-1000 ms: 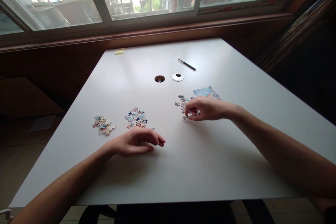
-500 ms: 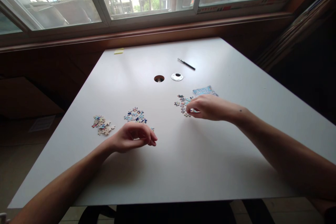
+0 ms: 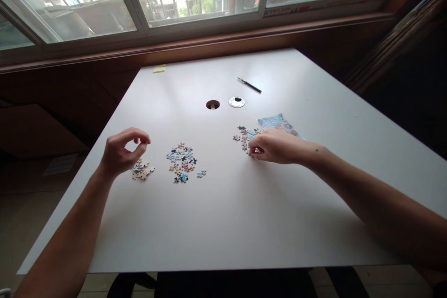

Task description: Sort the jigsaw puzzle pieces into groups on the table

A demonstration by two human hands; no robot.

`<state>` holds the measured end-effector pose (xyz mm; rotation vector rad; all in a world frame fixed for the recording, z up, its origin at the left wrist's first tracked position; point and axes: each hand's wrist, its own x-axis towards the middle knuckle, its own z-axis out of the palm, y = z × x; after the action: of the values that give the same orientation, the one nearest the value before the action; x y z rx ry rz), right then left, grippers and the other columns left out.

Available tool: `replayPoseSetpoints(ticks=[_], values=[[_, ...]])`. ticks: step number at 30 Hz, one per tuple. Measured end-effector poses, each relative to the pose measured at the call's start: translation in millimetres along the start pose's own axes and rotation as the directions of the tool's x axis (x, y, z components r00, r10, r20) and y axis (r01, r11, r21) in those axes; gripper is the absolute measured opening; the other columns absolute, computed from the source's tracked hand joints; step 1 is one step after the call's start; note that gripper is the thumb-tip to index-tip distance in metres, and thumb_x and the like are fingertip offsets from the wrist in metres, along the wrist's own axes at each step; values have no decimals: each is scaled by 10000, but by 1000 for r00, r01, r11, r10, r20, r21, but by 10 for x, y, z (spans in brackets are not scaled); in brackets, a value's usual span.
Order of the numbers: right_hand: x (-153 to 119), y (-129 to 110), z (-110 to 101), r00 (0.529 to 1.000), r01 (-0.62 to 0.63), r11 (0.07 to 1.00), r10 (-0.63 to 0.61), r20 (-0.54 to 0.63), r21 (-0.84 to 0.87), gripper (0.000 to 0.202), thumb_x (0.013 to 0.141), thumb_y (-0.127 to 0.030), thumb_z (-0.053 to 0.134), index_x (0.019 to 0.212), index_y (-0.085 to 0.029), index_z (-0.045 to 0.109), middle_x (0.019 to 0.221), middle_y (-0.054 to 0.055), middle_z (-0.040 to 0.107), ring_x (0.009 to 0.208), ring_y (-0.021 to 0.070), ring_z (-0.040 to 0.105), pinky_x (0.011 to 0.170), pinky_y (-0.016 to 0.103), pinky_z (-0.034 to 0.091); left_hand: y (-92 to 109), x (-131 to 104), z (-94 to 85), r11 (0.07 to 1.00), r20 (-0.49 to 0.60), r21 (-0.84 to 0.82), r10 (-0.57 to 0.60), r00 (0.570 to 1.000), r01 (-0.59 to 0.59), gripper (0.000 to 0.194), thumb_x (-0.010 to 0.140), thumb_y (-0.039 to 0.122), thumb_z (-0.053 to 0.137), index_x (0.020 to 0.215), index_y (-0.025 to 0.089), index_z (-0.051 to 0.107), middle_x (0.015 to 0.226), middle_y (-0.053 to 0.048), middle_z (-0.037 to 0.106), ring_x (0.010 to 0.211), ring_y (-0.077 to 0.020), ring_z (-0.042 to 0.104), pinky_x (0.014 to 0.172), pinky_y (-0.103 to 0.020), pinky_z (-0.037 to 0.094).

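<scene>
My left hand (image 3: 126,151) is raised just above the left pile of puzzle pieces (image 3: 142,170), thumb and fingertips curled close together; whether a piece is between them is too small to tell. A middle group of puzzle pieces (image 3: 181,160) lies spread out, with a small blue-green piece (image 3: 201,173) at its right. My right hand (image 3: 274,145) is at the near edge of the right group of puzzle pieces (image 3: 244,137), fingers pinched down at the tabletop and hiding whatever they touch. Behind that hand lies a blue printed card (image 3: 277,123), partly covered.
The white table (image 3: 223,223) stands below a barred window. Farther back are a black pen (image 3: 249,84), a round hole (image 3: 213,104), a silver ring cover (image 3: 237,102) and a yellow sticky note (image 3: 159,69).
My left hand has moved left and away from me, from the middle group to the left pile, uncovering the middle pieces. My right hand has lowered slightly, its fingers closer together.
</scene>
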<state>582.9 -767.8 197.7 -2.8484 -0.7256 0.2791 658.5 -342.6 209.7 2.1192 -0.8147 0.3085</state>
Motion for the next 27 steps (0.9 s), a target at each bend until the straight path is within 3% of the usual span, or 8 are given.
replayPoseSetpoints(ticks=[2,6,9,13,16,20,23,27], values=[[3,4,13,1000,-21,1000,21,14,13,104,845,-227,586,769,-232,658,658,-15,650,572,132,532,553,264,244,-35,18,-131,982,137,180,24,990,-49,59,807,218,656,795,181,701,827,-38,695,815,-183,620,793,-320,507],[6,10,38,1000,-13,1000,13,15,-6,99,855,-240,568,783,-226,635,649,-9,629,570,133,523,562,267,245,-75,12,-208,963,361,249,8,933,-105,130,833,285,634,850,184,714,913,-58,712,886,-201,630,825,-302,505],[6,-16,39,999,30,998,-32,-21,-63,86,850,-225,559,776,-219,601,614,-6,592,533,132,480,556,280,220,-206,-16,-324,915,308,391,-28,951,-99,154,845,306,609,830,190,709,897,-55,699,854,-199,619,816,-291,487],[8,-130,27,989,101,984,-115,-89,-143,64,825,-182,544,769,-208,562,570,-6,553,488,125,411,551,297,187,-408,-72,-568,833,212,553,-144,967,2,186,842,358,604,819,214,718,869,-36,689,791,-188,597,770,-274,466],[25,-258,100,965,228,968,-240,-111,-107,61,834,-177,526,839,-212,575,586,-11,567,517,125,435,560,286,210,-431,-89,-628,864,313,498,-256,915,71,213,820,410,647,820,221,745,863,-37,700,775,-183,598,716,-254,464],[71,-392,344,908,383,922,-386,-160,-53,88,841,-174,494,868,-210,569,653,0,619,539,122,446,565,278,224,-352,-69,-517,901,483,416,-336,809,126,284,807,483,687,865,216,766,871,-41,701,755,-165,605,665,-227,453],[95,-423,484,893,408,912,-409,-186,-44,113,842,-157,465,874,-207,561,688,10,639,555,123,458,571,277,235,-335,-57,-430,899,545,417,-364,756,133,298,801,501,690,834,213,760,821,-32,688,732,-156,603,651,-216,443],[96,-415,500,898,399,916,-398,-186,-33,122,846,-162,462,895,-209,563,696,10,645,562,125,466,574,278,242,-384,-60,-400,890,572,427,-402,715,158,273,817,468,666,813,206,742,786,-27,678,729,-162,610,654,-217,444]])
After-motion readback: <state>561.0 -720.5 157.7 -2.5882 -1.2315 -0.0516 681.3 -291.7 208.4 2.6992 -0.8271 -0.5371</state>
